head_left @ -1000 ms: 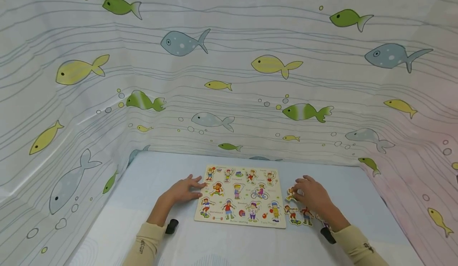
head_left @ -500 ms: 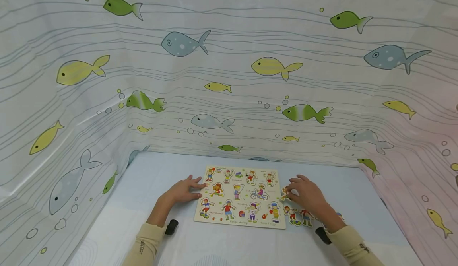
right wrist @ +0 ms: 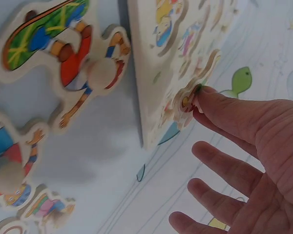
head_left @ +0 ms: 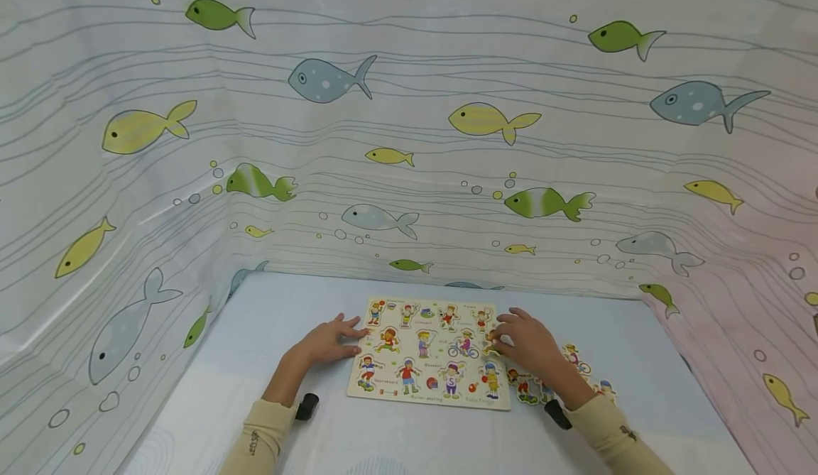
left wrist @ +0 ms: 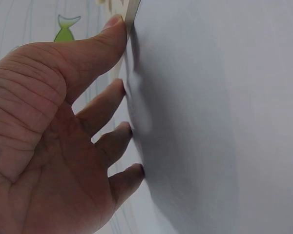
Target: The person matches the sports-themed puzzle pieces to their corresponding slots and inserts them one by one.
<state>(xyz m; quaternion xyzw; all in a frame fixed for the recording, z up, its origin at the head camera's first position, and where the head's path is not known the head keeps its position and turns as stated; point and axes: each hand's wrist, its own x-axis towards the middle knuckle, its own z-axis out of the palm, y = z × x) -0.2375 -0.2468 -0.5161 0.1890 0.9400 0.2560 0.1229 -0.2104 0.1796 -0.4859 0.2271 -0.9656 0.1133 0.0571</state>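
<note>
A wooden peg puzzle board [head_left: 456, 404], printed with cartoon children playing sports, lies flat on the table. At its left edge rests my left hand [head_left: 329, 340], fingers spread. In the left wrist view its thumb [left wrist: 115, 36] touches the board's edge [left wrist: 131, 14], while the other fingertips are down on the tabletop. My right hand [head_left: 527, 344] is over the board's right edge. Between thumb and index finger it pinches a small wooden puzzle piece [right wrist: 185, 100], tilted close over the board; its other fingers stay spread. The picture on this piece is mostly hidden.
Several loose puzzle pieces lie right of the board, including a skateboarder piece [right wrist: 73, 73] with a round knob, a cyclist piece [head_left: 575, 358] and another figure [head_left: 603, 390] by the right sleeve. A fish-patterned sheet [head_left: 447, 177] rises behind the table and along both sides.
My right hand has carried the pinched puzzle piece leftward from among the loose pieces to over the board's right edge, uncovering the cyclist piece. The left hand has stayed put.
</note>
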